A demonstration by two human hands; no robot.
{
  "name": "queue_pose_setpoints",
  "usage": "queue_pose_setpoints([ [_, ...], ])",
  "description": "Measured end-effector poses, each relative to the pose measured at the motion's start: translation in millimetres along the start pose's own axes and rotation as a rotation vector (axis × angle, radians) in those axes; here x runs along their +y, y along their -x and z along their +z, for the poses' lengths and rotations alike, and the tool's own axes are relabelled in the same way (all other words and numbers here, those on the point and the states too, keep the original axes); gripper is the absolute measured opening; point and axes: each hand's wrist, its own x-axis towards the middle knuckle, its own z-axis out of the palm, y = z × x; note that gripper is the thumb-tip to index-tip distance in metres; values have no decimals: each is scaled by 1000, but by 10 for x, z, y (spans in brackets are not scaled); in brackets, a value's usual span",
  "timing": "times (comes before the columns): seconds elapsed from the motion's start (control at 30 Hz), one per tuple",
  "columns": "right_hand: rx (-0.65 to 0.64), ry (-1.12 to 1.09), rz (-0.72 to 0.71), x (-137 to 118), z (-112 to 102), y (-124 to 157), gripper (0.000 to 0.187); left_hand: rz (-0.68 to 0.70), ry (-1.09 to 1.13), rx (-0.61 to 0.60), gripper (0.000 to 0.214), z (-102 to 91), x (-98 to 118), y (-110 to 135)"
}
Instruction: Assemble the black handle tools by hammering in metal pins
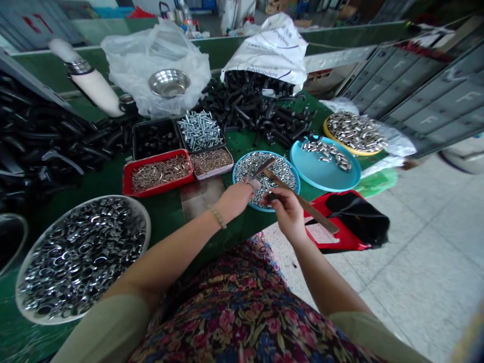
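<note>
One wooden-handled hammer (302,201), steel head, in right hand (288,214).

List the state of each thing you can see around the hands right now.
left hand, pinching a small round metal piece
right hand, closed on a wooden-handled hammer, head over the plate
blue plate, heaped with small silver metal parts
teal plate, holding a few metal fittings
yellow plate, piled with metal sleeves
red tray, filled with screws
steel basin, heaped with shiny rings

I stand on a pale tile floor (416,287), at a green work table (166,217), and grey metal panels (412,85) stand on my right.
</note>
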Motion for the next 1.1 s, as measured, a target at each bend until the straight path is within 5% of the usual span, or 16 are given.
queue_pose_setpoints([
  [0.2, 71, -86, 74, 49, -195, -18, 17, 206, -215, -81, 19, 283, 135, -271],
  [0.37, -45, -122, 120, 93, -41, 47, 17, -19, 383, 77, 12, 153, -42, -196],
  [0.53, -258, -61, 147, 25, 230, 82, 19, -463, 1418, 341, 7, 29, -156, 137],
  [0.67, -344, -3, 159, 4, 438, 60, 21, -595, 1728, 427, 16, -30, -166, 485],
  [0.83, -542, 126, 119, -127, 554, -22, 24, -464, 1621, 366, 21, -185, -271, 835],
  [0.97, -819, 282, -56, -296, 623, -117, 27, -409, 1225, 115, 18, -499, -411, 1062],
  [1.03, -830, 163, -7, -313, 727, -142, 24, -338, 1061, 92, 15, -686, -421, 1169],
  [1.1, -718, -130, 173, -292, 882, -146, 20, -215, 923, 212, 11, -833, -379, 1277],
])
